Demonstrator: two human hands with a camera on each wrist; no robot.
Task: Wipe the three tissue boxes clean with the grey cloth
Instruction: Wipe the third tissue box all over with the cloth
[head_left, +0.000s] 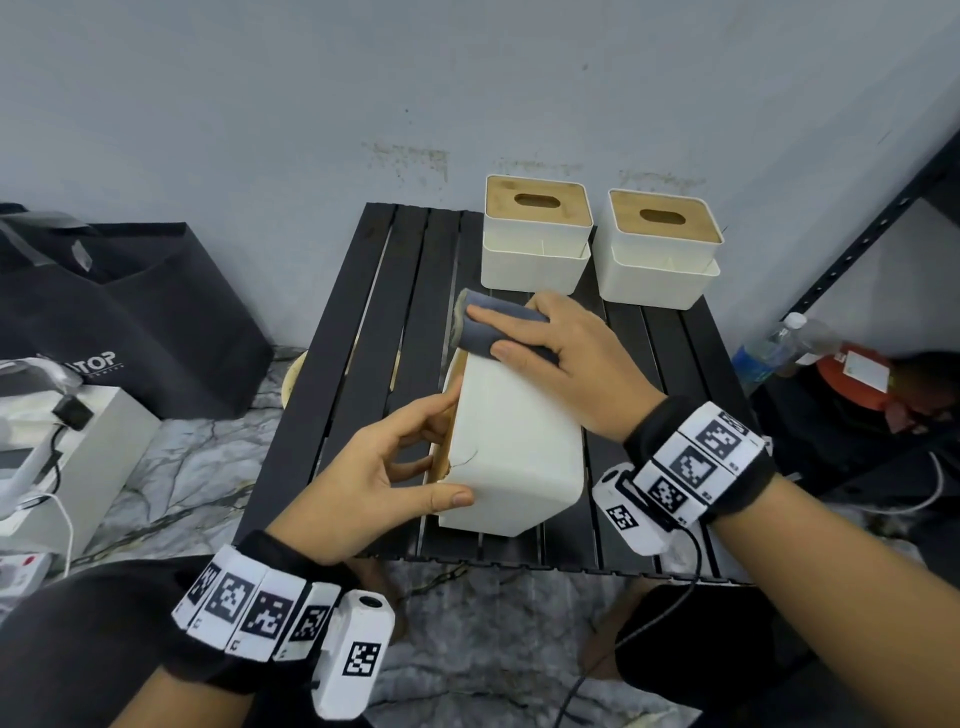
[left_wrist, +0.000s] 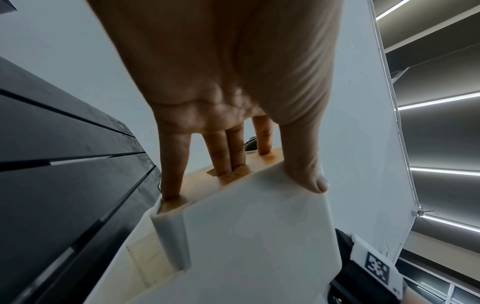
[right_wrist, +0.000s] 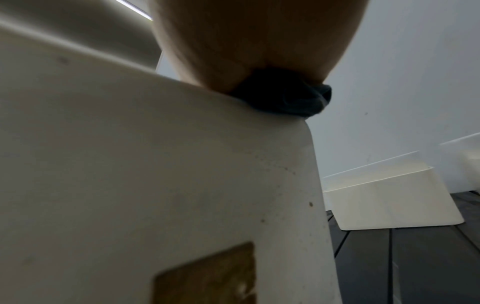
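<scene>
- The left hand (head_left: 363, 478) is nearest, gripping the tipped tissue box (head_left: 511, 441) at its near end: thumb curled across the white upward-facing side, fingers (left_wrist: 172, 164) spread against the wooden lid face that is turned to the left.
- In the left wrist view the fingertips press on the wood and the thumb lies over the white edge, so the hand clasps the box's corner between them.
- This box lies on its side on the black slatted counter (head_left: 363, 322), directly under both hands, its long axis running away from the person.
- Beyond the left fingers, at the box's far end, the right hand (head_left: 566, 364) presses the grey cloth (head_left: 483, 327) onto the far upper edge of the box.
- The right thumb and forefinger curl round the bunched cloth, pinching it; the other fingers lie along the box's right side.
- From the right wrist the cloth shows as a dark wad squeezed between palm and box corner.
- Past the right fingertips, well apart from them, two more tissue boxes stand upright at the counter's back edge: the left upright box (head_left: 537, 234) and the right upright box (head_left: 662, 249), side by side, wooden lids up.
- To the left of the left hand, off the counter, a black bag (head_left: 130, 312) sits on the floor.
</scene>
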